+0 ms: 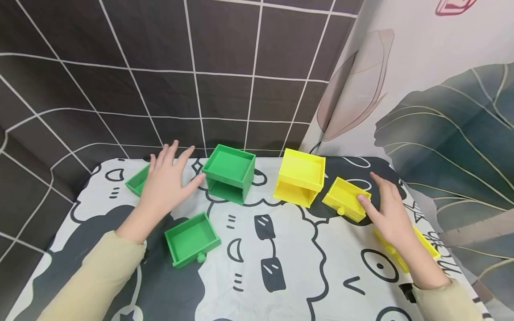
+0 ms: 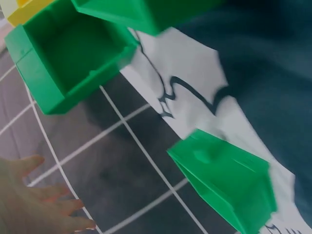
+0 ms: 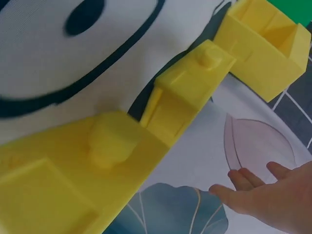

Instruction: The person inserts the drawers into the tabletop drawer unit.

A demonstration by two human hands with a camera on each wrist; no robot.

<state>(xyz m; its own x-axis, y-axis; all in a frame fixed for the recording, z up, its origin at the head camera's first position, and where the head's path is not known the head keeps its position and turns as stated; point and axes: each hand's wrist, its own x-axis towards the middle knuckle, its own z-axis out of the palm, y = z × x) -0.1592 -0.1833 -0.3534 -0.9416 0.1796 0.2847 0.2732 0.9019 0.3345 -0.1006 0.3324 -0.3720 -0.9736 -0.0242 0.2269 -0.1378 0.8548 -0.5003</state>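
My left hand (image 1: 162, 183) hovers with fingers spread, its thumb near a green box frame (image 1: 229, 171) that has an open front. Part of a green drawer (image 1: 136, 180) shows behind that hand; a second green drawer (image 1: 192, 240) with a round knob lies nearer. On the other side, my right hand (image 1: 389, 211) has its fingers extended and holds nothing. Its thumb overlaps a yellow drawer (image 1: 343, 196) in the head view, but the right wrist view shows the hand apart from it. Beneath the right forearm lies another yellow drawer (image 1: 426, 243), partly hidden.
A yellow box frame (image 1: 301, 169) stands right of the green one, its front open too. The table cloth (image 1: 257, 249) has cartoon prints. Dark gridded fabric (image 1: 225, 93) hangs behind the table, and a leaf-print curtain (image 1: 449, 133) hangs at the right edge.
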